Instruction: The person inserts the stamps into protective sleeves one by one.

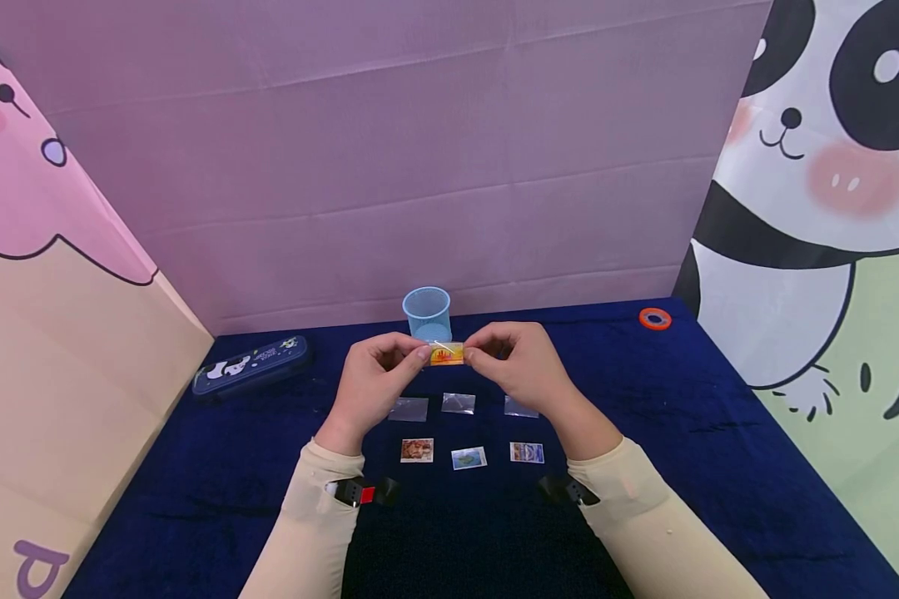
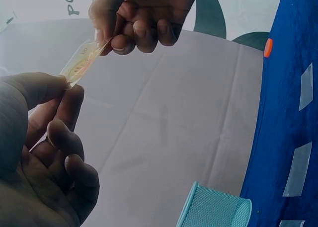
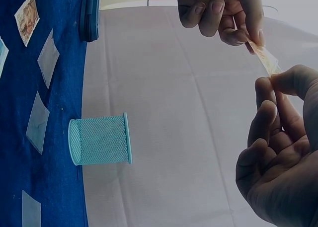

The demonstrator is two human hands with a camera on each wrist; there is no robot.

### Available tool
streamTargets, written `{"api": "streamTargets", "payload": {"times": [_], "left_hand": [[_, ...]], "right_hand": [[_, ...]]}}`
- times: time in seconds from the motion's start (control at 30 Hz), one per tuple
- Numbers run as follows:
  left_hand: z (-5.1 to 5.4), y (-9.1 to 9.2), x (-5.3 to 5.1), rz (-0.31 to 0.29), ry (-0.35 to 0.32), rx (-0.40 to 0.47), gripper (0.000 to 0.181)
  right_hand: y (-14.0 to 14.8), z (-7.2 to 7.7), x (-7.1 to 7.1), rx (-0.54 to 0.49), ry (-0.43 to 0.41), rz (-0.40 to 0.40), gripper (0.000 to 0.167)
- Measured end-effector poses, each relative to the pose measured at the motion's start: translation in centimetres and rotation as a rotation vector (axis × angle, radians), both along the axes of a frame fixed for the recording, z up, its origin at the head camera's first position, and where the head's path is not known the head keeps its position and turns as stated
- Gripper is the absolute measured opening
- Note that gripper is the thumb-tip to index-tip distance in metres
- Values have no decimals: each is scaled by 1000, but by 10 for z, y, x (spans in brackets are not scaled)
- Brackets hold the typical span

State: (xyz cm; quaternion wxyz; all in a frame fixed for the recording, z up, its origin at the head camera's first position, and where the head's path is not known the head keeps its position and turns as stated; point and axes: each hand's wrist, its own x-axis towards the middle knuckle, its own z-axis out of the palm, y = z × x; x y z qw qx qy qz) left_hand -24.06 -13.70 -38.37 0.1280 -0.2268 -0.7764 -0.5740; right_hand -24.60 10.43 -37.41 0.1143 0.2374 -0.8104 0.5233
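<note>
Here, both hands (image 1: pixel 374 383) (image 1: pixel 526 370) pinch the yellow-orange card (image 1: pixel 446 355) between them, one at each end.

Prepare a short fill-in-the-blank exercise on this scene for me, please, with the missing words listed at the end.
1. While the left hand and right hand pinch an orange-yellow card, ____ pictured cards lie on the cloth below them in the head view.
2. The color of that cloth is a dark ____.
3. In the head view, the orange ring lies toward the right and the pencil case toward the ____.

Missing words: three; blue; left.
</note>
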Motion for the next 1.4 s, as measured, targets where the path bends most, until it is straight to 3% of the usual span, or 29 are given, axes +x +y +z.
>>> {"api": "streamTargets", "payload": {"times": [0.7,0.97,1.4], "left_hand": [[0,0,-1,-12,2,0,12],[-1,-1,-1,20,11,-6,11],[-1,2,-2,-21,0,4,12]], "right_hand": [[0,-1,-1,-4,-11,19,4],[-1,0,-1,-42,-38,40,9],[-2,-1,0,-17,-41,25,9]]}}
